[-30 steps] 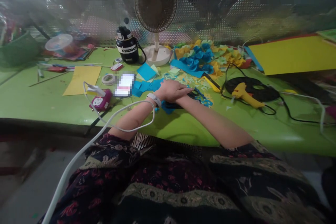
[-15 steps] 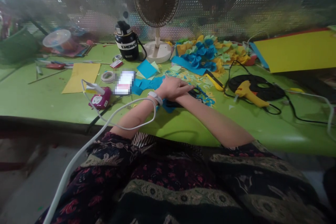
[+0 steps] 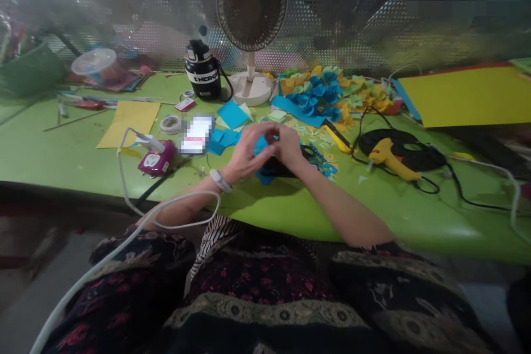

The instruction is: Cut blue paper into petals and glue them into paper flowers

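Note:
My left hand (image 3: 245,156) arches over the middle of the work area, thumb and fingers bent toward my right hand (image 3: 289,146). The fingertips of both hands come together, and whatever is pinched there is too small or hidden to name. Blue paper (image 3: 261,145) shows through the gap under my left fingers. Below my hands lies a black object (image 3: 282,168), partly covered by my right wrist. Blue paper pieces (image 3: 224,139) lie just left of my hands, with small paper scraps (image 3: 329,168) to the right.
Behind stand a fan (image 3: 251,80), a black bottle (image 3: 204,74) and a heap of paper flowers (image 3: 319,91). Right are a yellow cutter (image 3: 337,137) and a glue gun (image 3: 392,160). Left lie a phone (image 3: 197,134), tape roll (image 3: 170,124) and purple adapter (image 3: 157,159). A white cable (image 3: 124,243) crosses my left forearm.
My left hand has lifted off my right and moved left, its fingers now bent. My right hand has come out from under it and turned up, fingertips meeting the left's.

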Available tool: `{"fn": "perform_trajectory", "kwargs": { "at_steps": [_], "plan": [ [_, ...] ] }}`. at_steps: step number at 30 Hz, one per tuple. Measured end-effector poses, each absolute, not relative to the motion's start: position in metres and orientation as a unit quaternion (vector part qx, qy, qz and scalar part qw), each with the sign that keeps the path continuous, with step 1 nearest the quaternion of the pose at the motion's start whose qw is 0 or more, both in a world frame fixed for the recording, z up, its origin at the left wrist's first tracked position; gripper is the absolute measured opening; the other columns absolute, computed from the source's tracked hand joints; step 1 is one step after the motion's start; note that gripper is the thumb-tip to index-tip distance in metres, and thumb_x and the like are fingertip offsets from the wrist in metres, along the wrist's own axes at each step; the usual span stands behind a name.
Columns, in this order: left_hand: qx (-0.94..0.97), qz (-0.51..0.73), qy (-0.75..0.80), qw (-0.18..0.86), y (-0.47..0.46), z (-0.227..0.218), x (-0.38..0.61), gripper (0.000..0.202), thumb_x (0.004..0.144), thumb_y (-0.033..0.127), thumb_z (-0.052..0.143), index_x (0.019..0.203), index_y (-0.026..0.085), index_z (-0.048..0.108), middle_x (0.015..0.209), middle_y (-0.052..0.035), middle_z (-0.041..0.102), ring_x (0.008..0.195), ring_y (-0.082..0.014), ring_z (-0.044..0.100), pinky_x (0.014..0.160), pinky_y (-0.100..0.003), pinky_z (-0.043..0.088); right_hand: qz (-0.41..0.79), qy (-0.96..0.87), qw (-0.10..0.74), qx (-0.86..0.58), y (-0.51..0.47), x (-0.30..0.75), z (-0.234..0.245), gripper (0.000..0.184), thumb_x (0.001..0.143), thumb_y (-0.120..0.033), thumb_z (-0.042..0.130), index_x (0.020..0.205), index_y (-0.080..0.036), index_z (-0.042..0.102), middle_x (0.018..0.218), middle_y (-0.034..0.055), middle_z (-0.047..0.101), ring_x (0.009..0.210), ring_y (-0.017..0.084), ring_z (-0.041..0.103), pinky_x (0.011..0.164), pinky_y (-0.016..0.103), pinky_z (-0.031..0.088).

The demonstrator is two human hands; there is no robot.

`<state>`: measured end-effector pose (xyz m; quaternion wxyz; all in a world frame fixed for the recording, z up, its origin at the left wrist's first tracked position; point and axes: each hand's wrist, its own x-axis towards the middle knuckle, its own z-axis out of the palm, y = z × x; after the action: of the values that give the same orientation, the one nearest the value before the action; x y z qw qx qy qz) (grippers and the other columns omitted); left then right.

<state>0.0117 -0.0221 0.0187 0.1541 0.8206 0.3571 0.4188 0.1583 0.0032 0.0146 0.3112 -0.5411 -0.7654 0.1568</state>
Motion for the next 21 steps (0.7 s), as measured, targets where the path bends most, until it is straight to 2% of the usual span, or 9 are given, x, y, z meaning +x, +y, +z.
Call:
{"fn": "perform_trajectory", "kwargs": {
  "at_steps": [2, 4, 7, 10, 13, 17, 21],
  "plan": [
    [0.768, 0.412, 0.465, 0.157, -0.019, 0.016, -0.002, 0.035, 0.090, 0.038, 0.051, 0.115, 0.016, 0.061, 0.117, -0.0150, 0.067, 0.112, -0.0255, 0.059, 0.097, -0.042, 0.046, 0.165, -0.757, 0.337, -0.534, 0.004, 0.161, 0.020, 0.029, 0.096, -0.029, 0.048, 0.099, -0.015, 0.072, 0.098, 0.0093, 0.075, 0.090, 0.022, 0.067, 0.084, 0.036, 0.051],
    [0.762, 0.305, 0.521, 0.235, -0.016, 0.016, -0.012, 0.029, 0.088, 0.040, 0.052, 0.099, 0.016, 0.066, 0.090, -0.0095, 0.071, 0.085, -0.0215, 0.064, 0.078, -0.035, 0.050, 0.187, -0.755, 0.347, -0.523, 0.001, 0.168, 0.029, 0.027, 0.093, -0.034, 0.051, 0.094, -0.017, 0.073, 0.094, 0.0071, 0.076, 0.086, 0.021, 0.067, 0.082, 0.034, 0.050],
    [0.752, 0.164, 0.520, 0.371, -0.014, 0.022, -0.016, 0.029, 0.085, 0.042, 0.056, 0.091, 0.016, 0.068, 0.063, -0.0028, 0.065, 0.062, -0.0175, 0.061, 0.060, -0.029, 0.046, 0.259, -0.777, 0.270, -0.507, -0.005, 0.186, 0.048, 0.030, 0.089, -0.043, 0.058, 0.093, -0.018, 0.073, 0.089, 0.0065, 0.075, 0.080, 0.020, 0.066, 0.075, 0.033, 0.049],
    [0.703, 0.141, 0.486, 0.499, -0.014, 0.024, -0.016, 0.026, 0.083, 0.033, 0.057, 0.101, 0.016, 0.067, 0.067, -0.0025, 0.069, 0.060, -0.0163, 0.065, 0.056, -0.026, 0.046, 0.319, -0.826, 0.124, -0.447, -0.011, 0.201, 0.065, 0.036, 0.081, -0.050, 0.068, 0.100, -0.020, 0.072, 0.098, 0.0059, 0.075, 0.085, 0.021, 0.066, 0.075, 0.032, 0.049],
    [0.667, 0.143, 0.454, 0.573, -0.011, 0.018, -0.016, 0.029, 0.080, 0.026, 0.065, 0.107, 0.017, 0.063, 0.075, -0.0034, 0.073, 0.062, -0.0151, 0.067, 0.058, -0.026, 0.048, 0.298, -0.858, 0.028, -0.418, -0.015, 0.204, 0.072, 0.041, 0.075, -0.050, 0.074, 0.104, -0.023, 0.071, 0.105, 0.0059, 0.074, 0.090, 0.022, 0.065, 0.073, 0.031, 0.046],
    [0.629, 0.129, 0.431, 0.634, -0.008, 0.006, -0.017, 0.037, 0.075, 0.025, 0.074, 0.108, 0.019, 0.058, 0.073, -0.0016, 0.073, 0.060, -0.0127, 0.066, 0.060, -0.025, 0.049, 0.209, -0.873, -0.026, -0.440, -0.018, 0.197, 0.070, 0.028, 0.078, -0.040, 0.071, 0.099, -0.023, 0.072, 0.098, 0.0061, 0.073, 0.086, 0.023, 0.063, 0.066, 0.030, 0.040],
    [0.620, 0.121, 0.434, 0.643, -0.008, 0.004, -0.019, 0.036, 0.077, 0.024, 0.075, 0.105, 0.018, 0.054, 0.072, -0.0012, 0.073, 0.059, -0.0108, 0.065, 0.059, -0.023, 0.048, 0.181, -0.881, -0.024, -0.436, -0.020, 0.197, 0.073, 0.023, 0.081, -0.039, 0.068, 0.096, -0.023, 0.073, 0.094, 0.0058, 0.073, 0.082, 0.022, 0.063, 0.064, 0.030, 0.037]
  ]
}}
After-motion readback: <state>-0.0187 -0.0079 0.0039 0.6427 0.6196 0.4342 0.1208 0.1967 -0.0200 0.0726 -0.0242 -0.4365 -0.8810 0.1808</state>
